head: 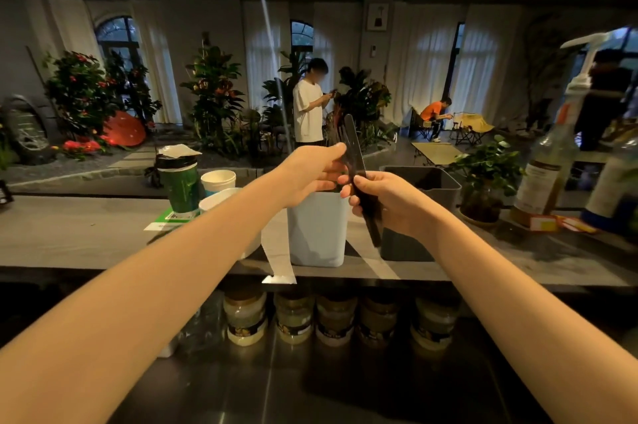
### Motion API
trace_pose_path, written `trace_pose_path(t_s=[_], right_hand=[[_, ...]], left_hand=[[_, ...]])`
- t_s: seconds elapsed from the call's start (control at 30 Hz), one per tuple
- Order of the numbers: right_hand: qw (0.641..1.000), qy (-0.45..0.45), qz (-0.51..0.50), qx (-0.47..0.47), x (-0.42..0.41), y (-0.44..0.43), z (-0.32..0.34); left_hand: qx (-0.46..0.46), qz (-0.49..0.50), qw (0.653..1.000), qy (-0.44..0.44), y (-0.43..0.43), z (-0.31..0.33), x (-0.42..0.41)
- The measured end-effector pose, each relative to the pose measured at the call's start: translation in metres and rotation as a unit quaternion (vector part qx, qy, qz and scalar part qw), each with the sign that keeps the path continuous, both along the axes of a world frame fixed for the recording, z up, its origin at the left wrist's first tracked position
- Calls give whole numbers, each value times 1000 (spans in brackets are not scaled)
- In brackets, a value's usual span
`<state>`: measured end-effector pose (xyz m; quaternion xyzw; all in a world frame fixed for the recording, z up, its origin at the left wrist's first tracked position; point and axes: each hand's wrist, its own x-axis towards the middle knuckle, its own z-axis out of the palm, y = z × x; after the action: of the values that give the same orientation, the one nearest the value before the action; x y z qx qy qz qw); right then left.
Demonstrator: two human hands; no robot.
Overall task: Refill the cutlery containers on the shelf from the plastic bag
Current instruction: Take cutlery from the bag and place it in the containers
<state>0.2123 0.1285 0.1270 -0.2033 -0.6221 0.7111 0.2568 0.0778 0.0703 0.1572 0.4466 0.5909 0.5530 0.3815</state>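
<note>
Head view, both of my arms reaching forward over the shelf [86,237]. My left hand [310,173] and right hand [386,206] meet at the centre of the frame, both on the black cutlery [353,140].

Grip: my left thumb and fingers pinch the upper part of the cutlery. My right fingers are curled round its lower part, with the thumb laid across it. Whether I hold one piece or several stacked together cannot be told.

Position of the cutlery: it is long and flat and stands nearly upright, tilted slightly, its rounded tip toward 12 o'clock and its lower end toward 5 o'clock. It is held in the air above the containers and touches neither.

Containers: the pale container [317,233] stands upright on the shelf directly below my left hand. The dark container [402,249] stands just beside it at its 3 o'clock, partly hidden by my right hand. Their contents are not visible.

Other items on the shelf:
- At 9 o'clock of the pale container are a green cup [180,187] with a peeled lid and two white paper cups [218,181].
- A paper strip [279,251] hangs over the shelf edge at 7 o'clock of the pale container.
- At 3 o'clock of the dark container are a potted plant [486,175] and then a pump bottle [549,175].
- Under the shelf, at 6 o'clock, stands a row of jars [245,320].
</note>
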Motion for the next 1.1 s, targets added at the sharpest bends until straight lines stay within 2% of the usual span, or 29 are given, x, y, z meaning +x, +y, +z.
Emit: trace_pose_path(t_s=[0.07,0.17,0.3,0.4,0.47,0.57,0.7,0.87,0.93,1.1], right_hand=[[999,15,23,-21,14,-13,-9],[996,37,59,-54,34,-31,-21],[991,59,81,-88,58,-53,-33],[995,37,61,-66,70,-63,-38],[999,-5,20,-30,73,-67,-40],[995,-58,-72,27,72,-67,-40],[988,-52,-145,30,66,-67,-33],[962,-79,-248,81,57,-59,-29],[951,-79,-291,63,59,-54,-26],[936,25,-349,-43,82,-35,-24]], left_hand=[[15,-29,999,22,-12,-8,10],[15,-21,997,71,-27,-13,22],[-3,-38,996,83,-43,-17,41],[-17,-42,995,94,-51,-18,53],[-8,-19,995,98,-55,-17,56],[55,56,994,72,-56,-6,49],[120,129,983,46,-57,13,31],[125,138,982,45,-49,17,24],[152,149,977,24,-44,17,27],[217,171,961,-11,-13,22,45]])
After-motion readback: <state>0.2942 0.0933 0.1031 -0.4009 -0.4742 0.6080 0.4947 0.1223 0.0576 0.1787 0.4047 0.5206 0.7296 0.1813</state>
